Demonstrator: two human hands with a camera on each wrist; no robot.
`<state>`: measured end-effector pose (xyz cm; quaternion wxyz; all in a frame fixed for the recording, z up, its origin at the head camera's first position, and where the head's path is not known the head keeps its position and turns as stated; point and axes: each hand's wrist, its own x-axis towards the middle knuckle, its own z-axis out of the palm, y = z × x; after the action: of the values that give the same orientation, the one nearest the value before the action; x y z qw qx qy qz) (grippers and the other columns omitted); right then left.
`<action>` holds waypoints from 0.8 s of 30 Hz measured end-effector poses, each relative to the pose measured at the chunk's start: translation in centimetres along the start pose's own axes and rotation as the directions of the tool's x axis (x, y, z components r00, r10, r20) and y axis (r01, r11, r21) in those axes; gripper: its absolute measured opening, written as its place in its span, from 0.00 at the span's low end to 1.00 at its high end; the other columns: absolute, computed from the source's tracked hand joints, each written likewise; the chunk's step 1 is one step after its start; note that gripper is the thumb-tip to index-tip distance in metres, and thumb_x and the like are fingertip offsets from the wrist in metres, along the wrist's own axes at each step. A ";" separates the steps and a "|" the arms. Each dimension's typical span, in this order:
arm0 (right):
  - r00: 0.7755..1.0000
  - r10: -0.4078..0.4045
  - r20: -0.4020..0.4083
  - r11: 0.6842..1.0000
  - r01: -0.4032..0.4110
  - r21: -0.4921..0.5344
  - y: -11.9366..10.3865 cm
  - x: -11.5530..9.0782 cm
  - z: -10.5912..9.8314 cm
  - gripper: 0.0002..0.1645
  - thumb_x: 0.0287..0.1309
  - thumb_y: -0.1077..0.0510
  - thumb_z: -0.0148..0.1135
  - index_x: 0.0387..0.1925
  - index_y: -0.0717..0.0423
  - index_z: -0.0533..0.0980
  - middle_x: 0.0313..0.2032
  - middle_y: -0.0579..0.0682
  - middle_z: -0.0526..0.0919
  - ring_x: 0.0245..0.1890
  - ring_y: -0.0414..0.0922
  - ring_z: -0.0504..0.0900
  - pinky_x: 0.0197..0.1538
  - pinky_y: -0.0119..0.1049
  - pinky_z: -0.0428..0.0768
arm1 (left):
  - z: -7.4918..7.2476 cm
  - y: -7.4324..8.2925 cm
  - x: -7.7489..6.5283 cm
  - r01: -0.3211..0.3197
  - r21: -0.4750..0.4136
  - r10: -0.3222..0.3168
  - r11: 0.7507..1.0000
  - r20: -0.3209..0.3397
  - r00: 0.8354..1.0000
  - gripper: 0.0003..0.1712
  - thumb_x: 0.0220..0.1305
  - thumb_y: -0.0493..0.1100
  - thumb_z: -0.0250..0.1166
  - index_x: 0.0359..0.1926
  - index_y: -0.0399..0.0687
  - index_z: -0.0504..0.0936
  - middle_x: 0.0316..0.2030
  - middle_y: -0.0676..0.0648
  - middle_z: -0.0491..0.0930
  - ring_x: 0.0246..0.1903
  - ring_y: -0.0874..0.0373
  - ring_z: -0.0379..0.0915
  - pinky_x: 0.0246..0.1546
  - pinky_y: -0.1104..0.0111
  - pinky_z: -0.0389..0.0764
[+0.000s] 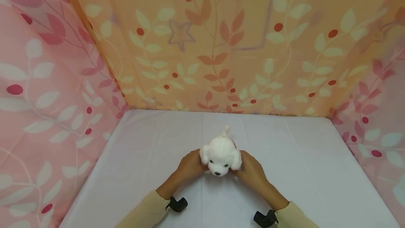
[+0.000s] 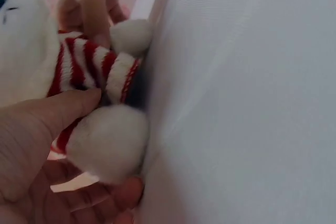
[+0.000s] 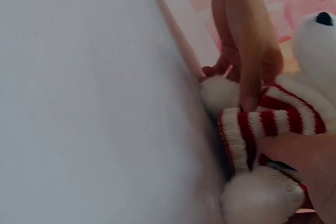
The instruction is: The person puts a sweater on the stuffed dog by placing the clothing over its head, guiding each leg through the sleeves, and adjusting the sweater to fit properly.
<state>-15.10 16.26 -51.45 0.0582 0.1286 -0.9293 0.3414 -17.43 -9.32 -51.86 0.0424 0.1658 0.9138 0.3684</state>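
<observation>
A white plush dog (image 1: 218,154) faces me near the middle of the table, its dark eyes and nose toward me. It wears a red and white striped knit sweater (image 2: 86,64), which its head mostly hides in the head view. My left hand (image 1: 191,166) grips the dog's side, thumb on the sweater and fingers around a fluffy paw (image 2: 113,142). On the other side my right hand (image 1: 251,171) holds it too, with the thumb pressed on the stripes (image 3: 281,121). The paws are right at the tabletop.
A white cloth covers the table (image 1: 152,136). Behind it hangs an orange leaf-patterned curtain (image 1: 215,45), with pink patterned curtains (image 1: 57,97) at both sides. Black wrist devices (image 1: 178,204) sit at the cuffs of the beige sleeves (image 1: 145,210).
</observation>
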 end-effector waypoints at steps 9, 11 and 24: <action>0.993 -0.048 -0.111 0.989 0.032 -0.143 -0.4 0.5 1.2 0.17 0.44 0.54 0.81 0.29 0.51 0.77 0.26 0.46 0.80 0.28 0.44 0.79 0.28 0.42 0.75 | 1.8 0.5 0.6 -0.008 0.121 0.029 0.993 -0.168 0.985 0.14 0.49 0.47 0.75 0.23 0.55 0.75 0.20 0.58 0.75 0.22 0.66 0.67 0.20 0.70 0.70; 0.987 -0.089 -0.133 0.977 0.060 -0.205 -0.2 0.6 1.3 0.16 0.42 0.56 0.80 0.25 0.49 0.76 0.23 0.46 0.77 0.26 0.46 0.78 0.26 0.42 0.73 | 2.0 0.5 0.8 -0.033 0.168 0.065 0.985 -0.194 0.979 0.15 0.49 0.46 0.75 0.22 0.56 0.74 0.19 0.58 0.73 0.21 0.67 0.65 0.19 0.71 0.68; 0.997 -0.069 0.027 0.968 0.074 -0.240 0.7 1.0 0.4 0.16 0.43 0.53 0.80 0.25 0.43 0.76 0.24 0.39 0.78 0.29 0.42 0.78 0.31 0.41 0.74 | -0.5 0.7 0.6 0.011 0.213 -0.026 0.977 0.068 0.997 0.17 0.54 0.53 0.74 0.23 0.59 0.72 0.21 0.61 0.69 0.23 0.67 0.64 0.21 0.69 0.67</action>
<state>-16.22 16.34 -52.01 0.0770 0.1571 -0.9591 0.2226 -17.91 -8.97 -50.95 0.0602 0.1738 0.9474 0.2621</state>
